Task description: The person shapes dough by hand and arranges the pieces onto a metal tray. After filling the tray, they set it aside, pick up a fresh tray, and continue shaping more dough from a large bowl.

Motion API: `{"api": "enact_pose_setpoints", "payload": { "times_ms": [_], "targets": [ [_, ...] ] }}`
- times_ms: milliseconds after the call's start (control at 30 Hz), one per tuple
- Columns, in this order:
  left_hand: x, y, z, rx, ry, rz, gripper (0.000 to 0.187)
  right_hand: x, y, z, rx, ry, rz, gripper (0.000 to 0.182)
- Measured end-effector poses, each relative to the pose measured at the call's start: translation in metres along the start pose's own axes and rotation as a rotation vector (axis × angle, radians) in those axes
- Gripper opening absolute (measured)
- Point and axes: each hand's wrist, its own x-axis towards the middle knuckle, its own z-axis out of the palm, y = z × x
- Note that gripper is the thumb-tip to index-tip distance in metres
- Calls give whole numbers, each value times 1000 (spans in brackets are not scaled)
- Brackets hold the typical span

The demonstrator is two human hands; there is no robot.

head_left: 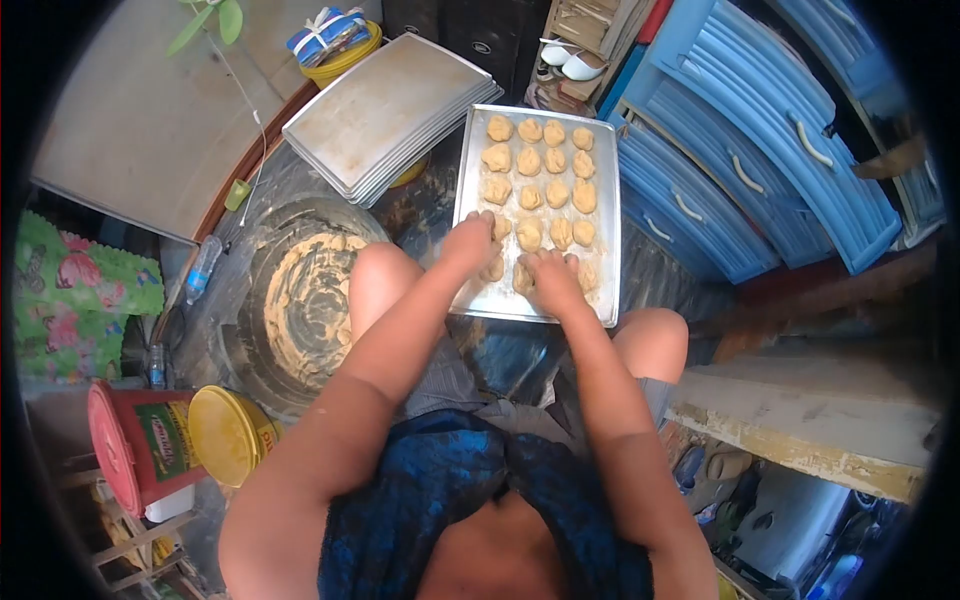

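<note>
A metal baking tray (609,215) lies in front of my knees, bearing rows of rough, pale brown dough balls (556,160). At its left edge, my left hand (470,246) curls its fingers around a dough ball (493,268) in the near rows, partly covering it. My right hand (553,282) bends over the nearest row, its fingers closed on another dough ball (522,278) that is partly hidden. Left of the tray, a wide, dark basin (250,340) has dough (310,295) smeared over its bottom and sides.
Stacked metal trays (385,110) stand beyond the basin. A blue drawer cabinet (690,190) borders the right side. At the lower left are a red bucket (115,450) and a yellow bucket (222,435). A plastic bottle (204,268) is near the basin.
</note>
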Motion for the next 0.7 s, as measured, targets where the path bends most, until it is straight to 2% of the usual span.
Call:
{"api": "enact_pose_setpoints", "payload": {
  "times_ms": [33, 67, 133, 233, 300, 367, 400, 467, 500, 567, 633, 700],
  "targets": [
    [3, 0, 0, -10, 127, 32, 48, 1, 0, 4, -5, -1, -5, 41],
    [9, -1, 0, -15, 132, 28, 48, 3, 1, 7, 22, -10, 0, 40],
    [22, -1, 2, -29, 6, 13, 52, 7, 3, 6, 72, -23, -18, 40],
    [29, 2, 4, 29, -32, -23, 50, 8, 8, -4, 120, -56, -36, 40],
    [33, 3, -2, 49, -49, -34, 50, 21, 24, -7, 196, -36, -60, 46],
    [36, 6, -12, 67, -68, -43, 51, 46, 41, -7, 315, 180, 46, 43],
    [36, 8, -20, 39, -53, -31, 51, 57, 41, -12, 312, 174, 42, 43],
    [39, 9, -28, 8, -29, -27, 52, 80, 37, -23, 122, 409, 62, 39],
    [40, 10, -29, -2, -27, -30, 51, 90, 39, -21, 124, 407, 49, 39],
    [40, 10, -35, -9, -16, -53, 50, 109, 45, -12, -89, 266, 47, 39],
    [41, 10, -43, -50, -57, -15, 47, 116, 47, -8, -63, 276, 18, 38],
    [47, 6, -52, -108, 8, -50, 44, 121, 45, -4, -68, 323, 160, 36]
  ]
}}
